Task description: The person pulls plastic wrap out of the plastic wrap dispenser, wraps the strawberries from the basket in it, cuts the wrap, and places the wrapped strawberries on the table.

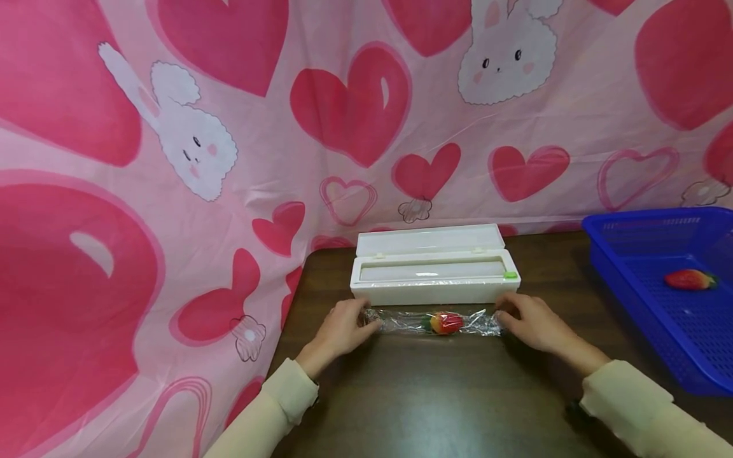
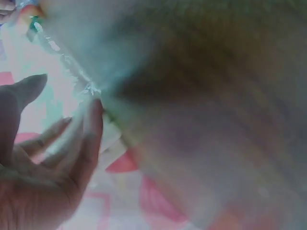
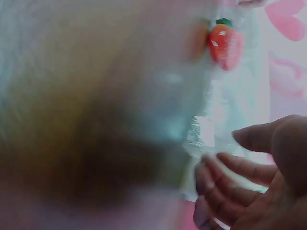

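A red and yellow strawberry (image 1: 446, 322) with green leaves lies on the table inside a strip of clear plastic wrap (image 1: 395, 322). The wrap's two ends are crumpled out to either side. At the left end is my left hand (image 1: 345, 323), its fingertips at the wrap; in the left wrist view the thumb stands apart from the fingers (image 2: 88, 139). My right hand (image 1: 532, 321) is at the other end. Its fingers (image 3: 230, 184) bend loosely beside the film in the right wrist view, with a gap to the thumb. Whether either hand touches the film is hard to tell.
Just behind the wrap stands a white cling film box (image 1: 435, 292), lid raised, with a roll inside and a green slider at its right. A blue basket (image 1: 635, 305) at the right holds another strawberry (image 1: 690, 279). A pink heart-print cloth (image 1: 355, 114) hangs behind.
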### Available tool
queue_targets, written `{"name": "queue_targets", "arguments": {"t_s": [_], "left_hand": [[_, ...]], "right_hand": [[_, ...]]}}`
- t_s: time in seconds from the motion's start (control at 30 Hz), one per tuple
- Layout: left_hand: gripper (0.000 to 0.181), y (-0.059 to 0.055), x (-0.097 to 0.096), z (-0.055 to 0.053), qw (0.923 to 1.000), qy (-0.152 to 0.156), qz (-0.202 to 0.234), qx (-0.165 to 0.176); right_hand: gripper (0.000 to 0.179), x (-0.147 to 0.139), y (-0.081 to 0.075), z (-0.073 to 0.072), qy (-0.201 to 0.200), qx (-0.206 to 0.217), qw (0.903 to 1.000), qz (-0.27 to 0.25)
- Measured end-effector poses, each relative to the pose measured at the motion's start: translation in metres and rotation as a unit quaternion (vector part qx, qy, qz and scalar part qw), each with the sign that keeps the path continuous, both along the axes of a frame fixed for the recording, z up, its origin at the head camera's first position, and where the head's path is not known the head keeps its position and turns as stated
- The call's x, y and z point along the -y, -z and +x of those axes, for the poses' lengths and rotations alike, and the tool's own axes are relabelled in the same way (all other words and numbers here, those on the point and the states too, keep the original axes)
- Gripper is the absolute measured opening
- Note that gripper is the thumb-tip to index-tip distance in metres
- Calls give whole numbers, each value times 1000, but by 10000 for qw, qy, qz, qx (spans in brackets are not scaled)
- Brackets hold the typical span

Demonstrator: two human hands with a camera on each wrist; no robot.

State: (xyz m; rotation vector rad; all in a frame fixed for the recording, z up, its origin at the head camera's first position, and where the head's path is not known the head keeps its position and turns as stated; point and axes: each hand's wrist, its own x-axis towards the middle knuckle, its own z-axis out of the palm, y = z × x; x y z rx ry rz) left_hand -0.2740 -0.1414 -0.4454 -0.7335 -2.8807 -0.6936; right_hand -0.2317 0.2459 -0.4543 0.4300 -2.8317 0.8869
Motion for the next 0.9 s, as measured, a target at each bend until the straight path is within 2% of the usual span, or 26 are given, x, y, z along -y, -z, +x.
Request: {"name": "queue_targets", "arguments": {"t_s": [0.07,0.13,0.2,0.27,0.33,0.4,0.5,0.6,0.77,0.9], "left_hand": [[41,-7,1,4,9998,-108,-100,-138],[40,-17,-2,9,9995,39,-141,-282],[34,-24,-12,12,9982,507,-75,-308],[27,-29,-26,12,9935,1119,-89,-172],[23,-28,-42,8,9868,1602,-221,-23],[23,-23,-54,2,9816,1846,-458,164],[22,-11,-62,-8,9788,1856,-783,384],[22,-2,-57,-16,9787,1749,-888,603],[24,-1,-36,-23,9800,1666,-788,755],[24,-5,-21,-17,9805,1599,-852,765]], "right_hand": [[22,2,-10,6,188,-366,9986,335],[25,9,-22,13,234,-714,9956,557],[23,18,-31,18,30,-961,9940,527],[18,31,-35,19,-354,-967,9944,258],[16,43,-33,15,-727,-759,9945,-43],[15,51,-24,9,-944,-474,9943,-115],[14,53,-8,-3,-1035,82,9946,-48],[15,42,2,-10,-988,500,9938,13],[16,20,-1,-12,-854,700,9938,97],[14,5,-9,-6,-701,808,9933,446]]}}
